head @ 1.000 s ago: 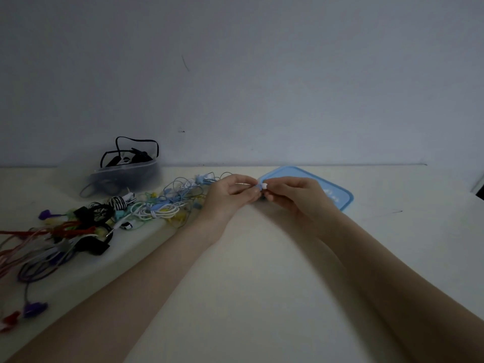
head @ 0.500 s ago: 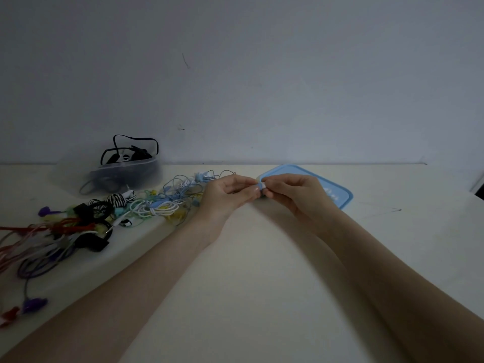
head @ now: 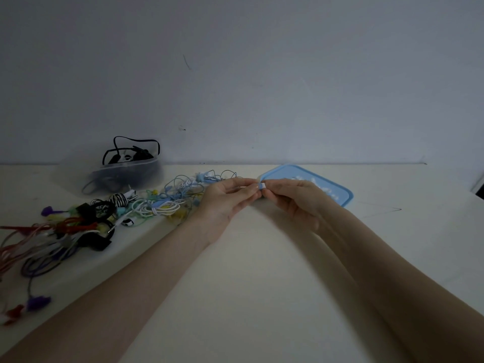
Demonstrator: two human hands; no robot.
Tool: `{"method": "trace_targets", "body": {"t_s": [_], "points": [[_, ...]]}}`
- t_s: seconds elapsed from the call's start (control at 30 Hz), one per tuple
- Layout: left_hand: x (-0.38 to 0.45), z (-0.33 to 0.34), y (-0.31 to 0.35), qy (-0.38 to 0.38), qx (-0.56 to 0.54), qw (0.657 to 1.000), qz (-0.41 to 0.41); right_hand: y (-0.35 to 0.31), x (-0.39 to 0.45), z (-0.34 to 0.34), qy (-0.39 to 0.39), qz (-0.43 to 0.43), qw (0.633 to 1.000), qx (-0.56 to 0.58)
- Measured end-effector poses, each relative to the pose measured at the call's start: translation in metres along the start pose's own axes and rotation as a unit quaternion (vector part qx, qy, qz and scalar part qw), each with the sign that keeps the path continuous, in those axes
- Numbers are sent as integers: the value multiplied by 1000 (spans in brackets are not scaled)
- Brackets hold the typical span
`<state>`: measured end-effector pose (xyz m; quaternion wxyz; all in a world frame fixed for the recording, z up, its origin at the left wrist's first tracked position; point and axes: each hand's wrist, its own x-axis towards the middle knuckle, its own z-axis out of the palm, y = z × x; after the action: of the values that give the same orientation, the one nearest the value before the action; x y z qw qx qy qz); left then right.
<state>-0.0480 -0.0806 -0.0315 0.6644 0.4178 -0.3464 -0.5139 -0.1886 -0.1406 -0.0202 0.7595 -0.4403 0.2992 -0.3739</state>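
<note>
Betw. left hand (head: 225, 203) & right hand (head: 296, 201), pinched small white piece (head: 262, 185) mostly hidden.

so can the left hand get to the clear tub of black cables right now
Probably yes: the left hand has only low tangled cables between it and the open-topped tub. But it pinches a small blue-white piece and would have to let go first.

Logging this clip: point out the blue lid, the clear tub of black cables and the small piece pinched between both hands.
blue lid (head: 343, 195): head view, bare right corner.
clear tub (head: 125, 177): head view, front wall.
small piece (head: 262, 185): head view, its white end.
</note>
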Motion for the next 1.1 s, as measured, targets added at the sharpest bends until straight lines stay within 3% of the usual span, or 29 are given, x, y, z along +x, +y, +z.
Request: {"method": "trace_targets", "body": {"t_s": [0.37,0.83,1.1], "points": [[2,1,5,19,-56,996,-71,4,0,4,10,3,1000,6],[-1,4,0,3,-11,1000,-12,3,0,-2,-2,-77,994,-74],[0,2,-3,13,52,998,22,4,-1,0,-14,-129,976,-175]]}}
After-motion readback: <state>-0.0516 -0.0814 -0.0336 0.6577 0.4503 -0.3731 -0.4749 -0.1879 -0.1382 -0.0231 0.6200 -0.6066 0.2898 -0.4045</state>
